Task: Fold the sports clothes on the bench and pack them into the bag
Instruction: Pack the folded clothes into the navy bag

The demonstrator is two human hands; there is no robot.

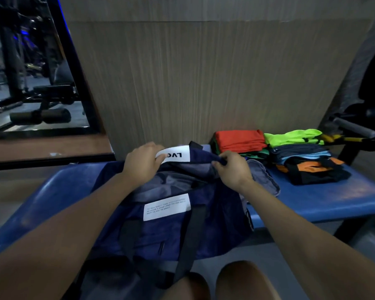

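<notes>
Bag (173,230) — navy, with black straps — sits on the blue bench (325,198), mouth open. Left hand (144,164) curls over the far rim at a white label (175,155); right hand (233,167) pinches the rim fabric. Folded clothes (290,154) are stacked on the bench, just right of the bag.

both hands (143,164) (233,168) on bag (171,230) rim
</notes>
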